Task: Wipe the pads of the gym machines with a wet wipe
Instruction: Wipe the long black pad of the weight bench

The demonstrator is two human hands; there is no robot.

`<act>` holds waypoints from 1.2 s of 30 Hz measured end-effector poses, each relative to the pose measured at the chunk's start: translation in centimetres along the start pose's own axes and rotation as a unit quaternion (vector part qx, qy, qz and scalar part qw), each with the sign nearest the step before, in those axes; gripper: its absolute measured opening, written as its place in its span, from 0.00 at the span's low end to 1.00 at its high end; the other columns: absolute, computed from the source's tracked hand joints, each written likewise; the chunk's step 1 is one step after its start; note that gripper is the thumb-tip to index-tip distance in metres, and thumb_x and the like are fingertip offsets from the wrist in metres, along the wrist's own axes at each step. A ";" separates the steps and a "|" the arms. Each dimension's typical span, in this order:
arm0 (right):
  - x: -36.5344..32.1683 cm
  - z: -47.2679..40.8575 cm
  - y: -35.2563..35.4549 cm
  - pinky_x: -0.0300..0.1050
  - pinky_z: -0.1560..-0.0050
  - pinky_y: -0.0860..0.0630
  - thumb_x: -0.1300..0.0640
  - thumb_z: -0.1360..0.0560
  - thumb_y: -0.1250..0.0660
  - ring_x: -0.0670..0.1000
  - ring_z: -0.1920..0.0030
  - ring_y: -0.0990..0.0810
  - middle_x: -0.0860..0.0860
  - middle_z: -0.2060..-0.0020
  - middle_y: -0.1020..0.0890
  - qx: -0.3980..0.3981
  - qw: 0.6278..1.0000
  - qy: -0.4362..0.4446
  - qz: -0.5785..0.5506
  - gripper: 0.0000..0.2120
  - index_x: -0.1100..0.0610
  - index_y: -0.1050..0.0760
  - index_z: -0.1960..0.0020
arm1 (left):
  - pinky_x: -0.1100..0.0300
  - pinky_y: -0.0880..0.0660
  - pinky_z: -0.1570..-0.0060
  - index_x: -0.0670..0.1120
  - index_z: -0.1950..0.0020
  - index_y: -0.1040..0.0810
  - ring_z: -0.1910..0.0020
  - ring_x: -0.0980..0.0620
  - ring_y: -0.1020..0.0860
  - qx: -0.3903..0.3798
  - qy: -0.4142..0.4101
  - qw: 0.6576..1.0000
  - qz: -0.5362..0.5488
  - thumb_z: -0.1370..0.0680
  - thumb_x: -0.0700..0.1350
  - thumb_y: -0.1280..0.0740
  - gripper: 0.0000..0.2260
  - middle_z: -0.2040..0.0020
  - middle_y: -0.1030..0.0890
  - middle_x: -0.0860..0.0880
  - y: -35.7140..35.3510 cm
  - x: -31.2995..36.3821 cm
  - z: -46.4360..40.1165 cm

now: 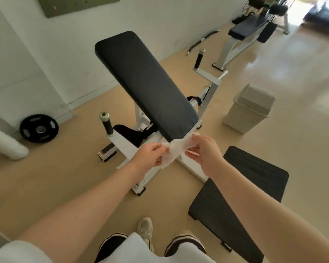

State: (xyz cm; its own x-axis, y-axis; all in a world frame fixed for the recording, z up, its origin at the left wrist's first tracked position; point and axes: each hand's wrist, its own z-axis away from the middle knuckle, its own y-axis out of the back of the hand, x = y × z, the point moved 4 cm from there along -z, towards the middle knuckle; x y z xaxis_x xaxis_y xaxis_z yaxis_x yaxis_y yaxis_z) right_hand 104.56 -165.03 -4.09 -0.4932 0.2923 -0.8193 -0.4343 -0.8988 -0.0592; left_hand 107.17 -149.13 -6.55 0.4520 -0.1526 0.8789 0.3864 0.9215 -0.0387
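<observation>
A long black pad (144,80) slopes up and away from me on a white-framed gym machine (122,143). Just below the pad's near end, both hands hold a crumpled white wet wipe (174,150) stretched between them. My left hand (150,153) pinches its left side and my right hand (204,150) grips its right side. The wipe hangs in the air close to the pad's near edge; I cannot tell whether it touches the pad.
A beige swing-lid bin (249,109) stands right of the machine. A black step platform (239,196) lies on the floor at the right. A black weight plate (39,128) leans on the left wall. Another padded bench (247,27) stands far back right.
</observation>
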 end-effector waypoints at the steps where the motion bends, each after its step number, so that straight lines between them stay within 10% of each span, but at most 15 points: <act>1: -0.9 -1.0 -0.8 0.44 0.53 0.22 0.57 0.22 0.39 0.53 0.52 0.21 0.57 0.53 0.22 -0.011 0.999 0.033 0.034 0.05 0.57 0.26 0.54 | 0.67 0.23 0.61 0.41 0.43 0.23 0.53 0.54 0.20 0.002 0.007 1.000 0.010 0.20 0.47 0.40 0.12 0.47 0.19 0.43 0.1 0.9 -1.4; 12: -7.5 -14.4 -5.9 0.33 0.66 0.32 0.53 0.21 0.41 0.41 0.72 0.29 0.42 0.74 0.24 -0.216 0.903 0.171 0.329 0.13 0.51 0.22 0.61 | 0.60 0.23 0.51 0.42 0.42 0.24 0.50 0.51 0.20 0.070 0.061 0.994 0.065 0.20 0.47 0.40 0.12 0.48 0.19 0.44 1.5 6.1 -16.1; 16: -11.8 -22.9 -6.4 0.36 0.59 0.27 0.56 0.26 0.32 0.46 0.59 0.22 0.47 0.60 0.20 -0.149 0.882 0.223 0.387 0.02 0.51 0.24 0.57 | 0.66 0.22 0.62 0.39 0.46 0.24 0.57 0.54 0.20 0.132 0.055 0.986 0.086 0.21 0.42 0.39 0.08 0.52 0.19 0.44 2.1 9.4 -22.7; 24: -20.1 -35.2 -11.1 0.37 0.42 0.28 0.57 0.24 0.35 0.48 0.43 0.25 0.49 0.40 0.24 -0.294 0.744 0.289 0.525 0.19 0.53 0.29 0.34 | 0.63 0.25 0.56 0.51 0.42 0.31 0.54 0.56 0.23 0.311 0.071 0.940 0.124 0.26 0.43 0.30 0.16 0.55 0.25 0.54 3.3 16.7 -33.6; 32: -19.7 -41.4 -18.3 0.24 0.59 0.31 0.57 0.23 0.36 0.41 0.55 0.26 0.49 0.49 0.21 -0.289 0.756 0.320 0.493 0.12 0.56 0.23 0.40 | 0.59 0.28 0.43 0.49 0.46 0.23 0.46 0.55 0.24 0.289 0.032 0.947 0.140 0.22 0.44 0.38 0.07 0.47 0.21 0.50 9.8 15.2 -38.7; 36: -19.7 -45.2 -22.5 0.26 0.69 0.33 0.59 0.23 0.37 0.41 0.60 0.27 0.47 0.53 0.24 -0.234 0.813 0.267 0.462 0.07 0.54 0.25 0.45 | 0.63 0.32 0.50 0.51 0.32 0.32 0.49 0.59 0.26 0.314 0.069 0.946 0.049 0.21 0.44 0.39 0.17 0.37 0.26 0.51 15.1 13.4 -42.4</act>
State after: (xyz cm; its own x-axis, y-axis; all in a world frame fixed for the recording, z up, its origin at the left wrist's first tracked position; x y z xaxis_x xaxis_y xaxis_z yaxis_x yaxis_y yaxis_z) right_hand 158.13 -165.30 -12.35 0.0060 -0.6490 -0.7608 0.3322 -0.7163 0.6136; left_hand 153.12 -152.44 -15.54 0.5790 -0.0610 0.8130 -0.1957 0.9576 0.2112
